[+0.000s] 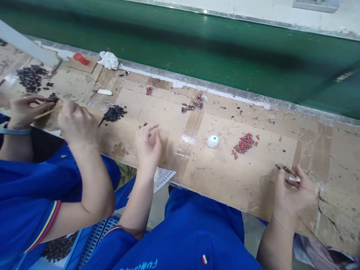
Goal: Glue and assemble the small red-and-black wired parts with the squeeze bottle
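Note:
My left hand hovers over the cardboard-covered bench, fingers pinched together; whether anything small sits between them is unclear. My right hand rests at the bench's near edge, fingers curled around several small dark parts and a pale piece. A heap of small red-and-black parts lies between my hands, nearer the right one. A small white cap with a blue centre stands just left of that heap.
A co-worker in blue sits at left, both hands working with a thin stick near black parts. More black parts lie far left, more red ones further back. A green conveyor belt runs behind the bench.

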{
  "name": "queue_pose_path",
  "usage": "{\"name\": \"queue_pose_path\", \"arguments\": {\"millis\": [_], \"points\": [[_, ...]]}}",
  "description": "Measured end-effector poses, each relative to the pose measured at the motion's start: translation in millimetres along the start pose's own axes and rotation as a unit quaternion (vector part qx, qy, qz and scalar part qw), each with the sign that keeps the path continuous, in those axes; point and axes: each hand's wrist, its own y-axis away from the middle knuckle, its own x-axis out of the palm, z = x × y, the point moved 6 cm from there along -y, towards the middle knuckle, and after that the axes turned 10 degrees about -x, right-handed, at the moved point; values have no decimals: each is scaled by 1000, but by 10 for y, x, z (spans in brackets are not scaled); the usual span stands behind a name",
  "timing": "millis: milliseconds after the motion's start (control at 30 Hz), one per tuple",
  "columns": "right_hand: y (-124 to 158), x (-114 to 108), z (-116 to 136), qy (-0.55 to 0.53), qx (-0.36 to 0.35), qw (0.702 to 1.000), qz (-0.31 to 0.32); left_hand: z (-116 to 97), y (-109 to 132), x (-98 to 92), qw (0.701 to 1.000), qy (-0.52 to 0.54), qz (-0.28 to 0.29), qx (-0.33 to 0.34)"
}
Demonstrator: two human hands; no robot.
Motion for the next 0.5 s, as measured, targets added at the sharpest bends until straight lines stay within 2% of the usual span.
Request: {"name": "queue_pose_path", "arguments": {"millis": [67, 100, 233, 333, 500], "points": [[9, 40, 264, 16, -71, 997, -33, 178, -218, -38, 997, -66, -21, -20], [20, 118, 421, -2, -101, 995, -22, 249, -311, -51, 995, -92, -23, -34], [107, 566, 1072, -100, -187, 973, 89, 404, -556, -75, 991, -119, -8, -67], [160, 866, 1396, -132, -199, 960, 144, 473, -631, -36, 989, -116, 20, -84], [182, 1170, 1581, -173, -174, 945, 215, 441, -604, 21, 993, -87, 47, -72]]}}
